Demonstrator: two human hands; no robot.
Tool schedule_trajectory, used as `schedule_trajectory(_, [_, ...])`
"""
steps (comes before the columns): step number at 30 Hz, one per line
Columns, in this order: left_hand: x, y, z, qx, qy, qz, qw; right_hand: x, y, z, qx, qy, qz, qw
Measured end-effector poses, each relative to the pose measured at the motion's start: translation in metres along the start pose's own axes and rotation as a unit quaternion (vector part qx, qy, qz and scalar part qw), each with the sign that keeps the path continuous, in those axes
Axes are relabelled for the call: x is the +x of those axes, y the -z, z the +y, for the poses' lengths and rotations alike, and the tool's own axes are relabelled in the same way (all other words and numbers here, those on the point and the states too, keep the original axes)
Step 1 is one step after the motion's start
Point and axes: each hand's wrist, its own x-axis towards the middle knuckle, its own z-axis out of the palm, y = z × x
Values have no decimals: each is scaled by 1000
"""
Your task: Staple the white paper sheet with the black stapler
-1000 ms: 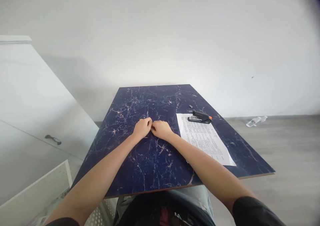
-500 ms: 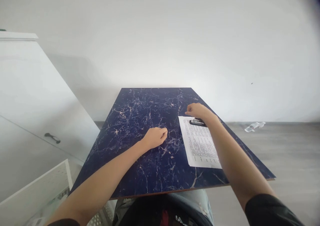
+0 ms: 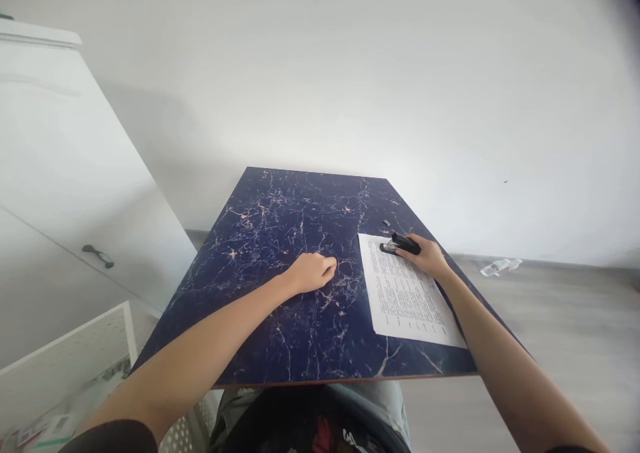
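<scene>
Right hand: I have the fingers closed around the rear of the stapler, thumb on the side facing the near edge of the table, the others on the side facing the far edge.
Stapler: over the far part of the printed sheet, close to the table's right edge, front end pointing toward the left edge. I cannot tell whether its base bears on the paper or sits just clear of it.
Grip: I would hold it by the sides, since squeezing the two halves together could push out a staple too soon.
Lift: straight up and level seems best, so the base does not drag the paper.
Sheet: print side up, its lower end toward the table's near edge; I would keep my wrist from brushing it.
Left hand: near the table's middle, apart from the sheet, fingers curled narrow; nothing shows in them, though the palm is hidden.
Small dark piece: just beyond the stapler toward the far edge, too small to identify; my knuckles should clear it.
</scene>
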Motion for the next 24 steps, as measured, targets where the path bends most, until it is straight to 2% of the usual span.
schedule_trajectory(3, [-2, 8, 10, -9, -9, 19, 1000, 1, -12, 3, 1, 1, 44, 999])
schedule_trajectory(4, [-6, 9, 21, -17, -29, 28, 999, 3, -14, 1, 2, 1, 47, 999])
schedule_trajectory(6, [-17, 4, 57, -42, -111, 39, 992, 9, -20, -13, 4, 7, 43, 999])
schedule_trajectory(8, [-32, -11, 103, -52, -236, 42, 970, 17, -31, -40, 5, 25, 28, 999])
schedule_trajectory(10, [-46, -29, 146, -40, -355, 2, 934, 26, -49, -82, 8, 46, 7, 999])
schedule_trajectory(11, [-50, -39, 162, -28, -386, -27, 922, 31, -61, -107, 16, 59, -2, 998])
schedule_trajectory(12, [-53, -47, 173, -20, -390, -41, 919, 36, -74, -133, 30, 74, -10, 997])
schedule_trajectory(15, [-52, -63, 181, 8, -344, -123, 931, 52, -113, -211, 70, 112, -7, 991])
schedule_trajectory(18, [-52, -71, 174, -2, -345, -188, 919, 70, -146, -269, 94, 158, -33, 982])
schedule_trajectory(19, [-54, -73, 172, 0, -357, -185, 916, 76, -154, -283, 99, 169, -39, 980])
schedule_trajectory(21, [-60, -75, 171, 25, -379, -145, 914, 84, -167, -301, 109, 175, -45, 978])
schedule_trajectory(24, [-68, -78, 172, 58, -399, -86, 911, 88, -173, -312, 122, 174, -52, 976])
